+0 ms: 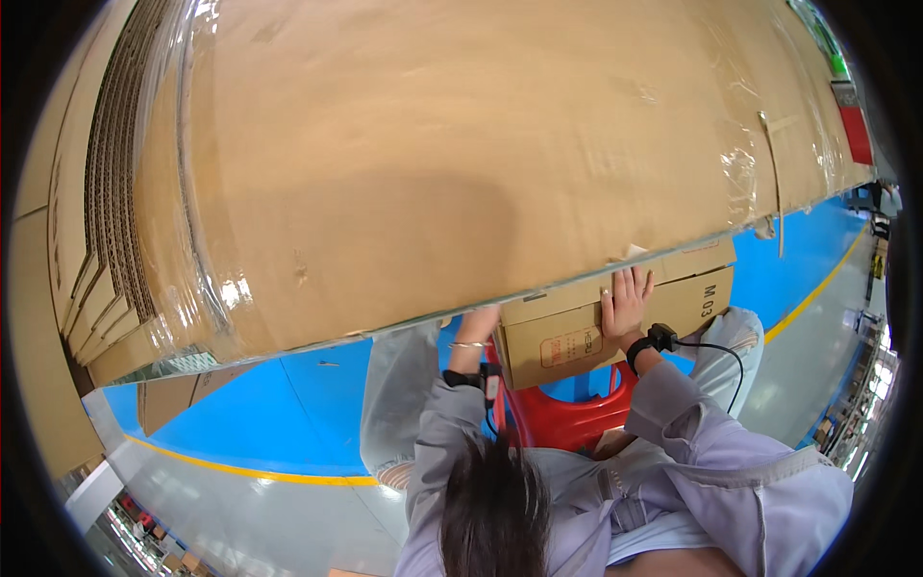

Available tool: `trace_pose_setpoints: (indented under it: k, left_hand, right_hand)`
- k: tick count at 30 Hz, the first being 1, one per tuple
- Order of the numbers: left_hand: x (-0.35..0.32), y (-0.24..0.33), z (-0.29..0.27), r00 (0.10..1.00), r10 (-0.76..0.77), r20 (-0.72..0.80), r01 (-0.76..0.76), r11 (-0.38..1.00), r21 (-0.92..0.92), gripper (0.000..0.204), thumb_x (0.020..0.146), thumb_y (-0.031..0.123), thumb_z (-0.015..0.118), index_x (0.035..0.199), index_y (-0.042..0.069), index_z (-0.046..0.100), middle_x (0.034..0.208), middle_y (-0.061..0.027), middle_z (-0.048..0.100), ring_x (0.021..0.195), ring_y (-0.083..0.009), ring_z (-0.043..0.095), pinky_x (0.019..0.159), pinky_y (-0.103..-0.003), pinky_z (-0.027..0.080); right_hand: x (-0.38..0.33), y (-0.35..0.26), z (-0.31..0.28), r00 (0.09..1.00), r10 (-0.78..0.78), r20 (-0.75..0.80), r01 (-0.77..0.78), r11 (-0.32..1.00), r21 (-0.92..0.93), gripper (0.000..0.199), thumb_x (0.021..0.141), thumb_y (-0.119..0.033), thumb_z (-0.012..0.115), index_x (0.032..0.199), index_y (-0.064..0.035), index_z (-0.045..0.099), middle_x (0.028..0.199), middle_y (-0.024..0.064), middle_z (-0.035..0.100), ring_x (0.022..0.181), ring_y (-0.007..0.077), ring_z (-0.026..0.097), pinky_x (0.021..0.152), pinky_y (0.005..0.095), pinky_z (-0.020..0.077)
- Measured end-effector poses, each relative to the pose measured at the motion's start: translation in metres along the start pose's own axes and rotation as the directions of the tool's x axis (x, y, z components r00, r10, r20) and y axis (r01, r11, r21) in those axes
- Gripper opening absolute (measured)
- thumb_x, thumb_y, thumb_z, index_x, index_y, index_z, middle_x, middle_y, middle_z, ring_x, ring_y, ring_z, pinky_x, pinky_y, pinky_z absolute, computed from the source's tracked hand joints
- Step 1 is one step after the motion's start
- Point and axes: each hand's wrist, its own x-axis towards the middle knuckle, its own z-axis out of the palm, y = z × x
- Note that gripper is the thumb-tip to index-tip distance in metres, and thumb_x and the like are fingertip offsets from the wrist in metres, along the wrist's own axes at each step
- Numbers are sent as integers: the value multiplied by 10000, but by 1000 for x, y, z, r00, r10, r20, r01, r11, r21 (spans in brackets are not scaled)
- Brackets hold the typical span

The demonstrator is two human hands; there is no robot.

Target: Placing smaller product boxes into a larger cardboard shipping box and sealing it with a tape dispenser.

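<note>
At left, layered cardboard sheets [111, 192] showed beside the wide cardboard-covered counter [385, 144]. The left hand [481, 322] was partly hidden by the counter's edge, so its grip could not be told. Next came the carton [534, 337], between the knees, perhaps for support, above a red stool [567, 418]. The right hand [628, 306] lay upon it, fingers slightly spread, seemingly for steadying it.

Your right hand [625, 304] rests on a carton [579, 325] (red stool [569, 419] below it); the tabletop [423, 144] partly hides your left hand [479, 323].
</note>
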Motion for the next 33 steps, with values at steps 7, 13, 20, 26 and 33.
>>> trace_pose_setpoints:
  k: [7, 13, 20, 26, 33]
  left_hand:
    - [10, 236, 68, 952, 306, 24, -275, 816, 508, 681, 926, 453, 469, 1453, 47, 324, 1533, -168, 250, 1428, -302, 204, 1144, -522, 140]
    - [17, 251, 118, 945, 327, 22, -282, 777, 563, 584, 970, 360, 352, 1442, 17, 332, 1540, -124, 258, 1426, -273, 217, 1161, -472, 124]
    - [17, 253, 114, 950, 308, 61, -278, 735, 618, 582, 954, 315, 379, 1453, 23, 310, 1544, -129, 250, 1433, -287, 206, 1163, -461, 115]
    - [18, 257, 117, 951, 300, 80, -273, 688, 672, 605, 940, 296, 409, 1456, 2, 290, 1546, -150, 233, 1433, -311, 201, 1155, -489, 120]
    - [26, 271, 136, 926, 341, 164, -361, 666, 653, 754, 895, 380, 493, 1445, -70, 241, 1524, -251, 210, 1429, -379, 166, 1148, -512, 128]
  right_hand:
    - [-4, 60, -28, 994, 102, 34, -97, 988, -121, 639, 904, -304, 415, 1459, -13, 289, 1520, 138, 299, 1416, 310, 248, 1136, 565, 52]
    - [-6, 64, -29, 989, 121, 83, -113, 988, -101, 628, 911, -272, 387, 1456, 17, 270, 1519, 169, 285, 1421, 309, 239, 1132, 579, 40]
    - [10, 99, -46, 994, -16, 112, 4, 995, 102, 570, 938, -285, 413, 1444, -35, 336, 1511, 129, 316, 1414, 302, 248, 1147, 510, 126]
    - [38, 147, -64, 982, 183, -35, -186, 976, -114, 509, 935, -294, 440, 1422, -149, 413, 1486, 96, 365, 1383, 313, 293, 1132, 534, 160]
    - [36, 155, -53, 970, 220, -105, -215, 975, 56, 472, 908, -271, 467, 1363, -146, 480, 1450, 106, 408, 1373, 316, 319, 1126, 569, 167]
